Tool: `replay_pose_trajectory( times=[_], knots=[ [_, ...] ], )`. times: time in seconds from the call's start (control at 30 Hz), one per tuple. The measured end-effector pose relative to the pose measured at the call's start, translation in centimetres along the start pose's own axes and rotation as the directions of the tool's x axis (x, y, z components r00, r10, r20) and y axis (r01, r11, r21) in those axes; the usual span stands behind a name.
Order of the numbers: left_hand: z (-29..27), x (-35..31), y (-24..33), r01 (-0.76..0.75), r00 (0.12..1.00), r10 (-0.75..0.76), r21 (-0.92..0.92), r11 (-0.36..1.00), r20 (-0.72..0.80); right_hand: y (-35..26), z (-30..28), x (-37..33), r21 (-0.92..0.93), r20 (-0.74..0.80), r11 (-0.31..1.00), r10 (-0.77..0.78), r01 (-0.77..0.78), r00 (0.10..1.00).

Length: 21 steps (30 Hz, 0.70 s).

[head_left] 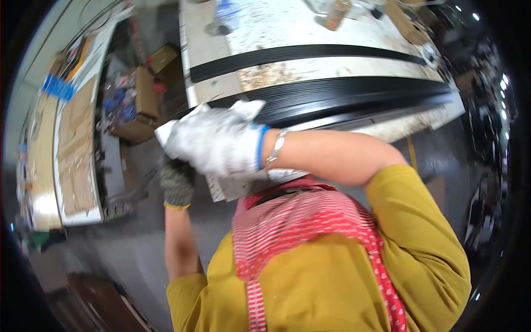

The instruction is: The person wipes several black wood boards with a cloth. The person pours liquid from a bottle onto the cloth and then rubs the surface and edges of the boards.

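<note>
My right hand [213, 144], in a white knitted glove with a blue cuff, reaches across to the left over the near-left end of a stack of black ribbed strips [332, 97]. Bunched in its fingers is a white cloth [249, 109], whose corners stick out on both sides. Lower and further left is my left hand [177, 185], in a dark grey glove with a yellow cuff. Its fingers blur behind the white glove, so their grip is hidden. The strips lie lengthwise across the worktable.
Another black strip [304, 52] lies further back on the stained white worktable [271, 27]. A clear bottle [334, 15] stands at the back. To the left are a cardboard box [145, 99] holding clear and blue plastic items and a side bench [77, 149] covered with cardboard.
</note>
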State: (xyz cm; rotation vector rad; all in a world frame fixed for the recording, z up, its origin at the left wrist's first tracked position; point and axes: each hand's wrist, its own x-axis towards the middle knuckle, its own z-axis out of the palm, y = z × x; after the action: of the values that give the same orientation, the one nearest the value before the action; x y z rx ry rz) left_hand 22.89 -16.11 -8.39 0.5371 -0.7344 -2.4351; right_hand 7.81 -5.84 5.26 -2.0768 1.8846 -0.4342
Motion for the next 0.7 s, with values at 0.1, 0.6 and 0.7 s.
replay_pose_trajectory(
  times=[0.1, 0.6, 0.7],
  knots=[
    [-3.7, 0.3, 0.4, -0.288, 0.937, 0.321, 0.830, 0.477, 0.141, 0.7, -0.4, -3.2, -0.019, 0.008, 0.999, 0.026, -0.026, 1.000],
    [-0.9, 1.4, 1.0, -0.255, 0.963, 0.230, 0.748, 0.613, 0.140, 1.0, -1.9, -4.8, -0.074, -0.002, 0.993, 0.095, -0.095, 0.995],
    [-1.9, 1.7, 1.2, -0.212, 0.977, 0.172, 0.688, 0.694, 0.127, 1.0, -1.5, -3.7, 0.020, -0.001, 0.996, 0.085, -0.085, 0.996]
  ],
)
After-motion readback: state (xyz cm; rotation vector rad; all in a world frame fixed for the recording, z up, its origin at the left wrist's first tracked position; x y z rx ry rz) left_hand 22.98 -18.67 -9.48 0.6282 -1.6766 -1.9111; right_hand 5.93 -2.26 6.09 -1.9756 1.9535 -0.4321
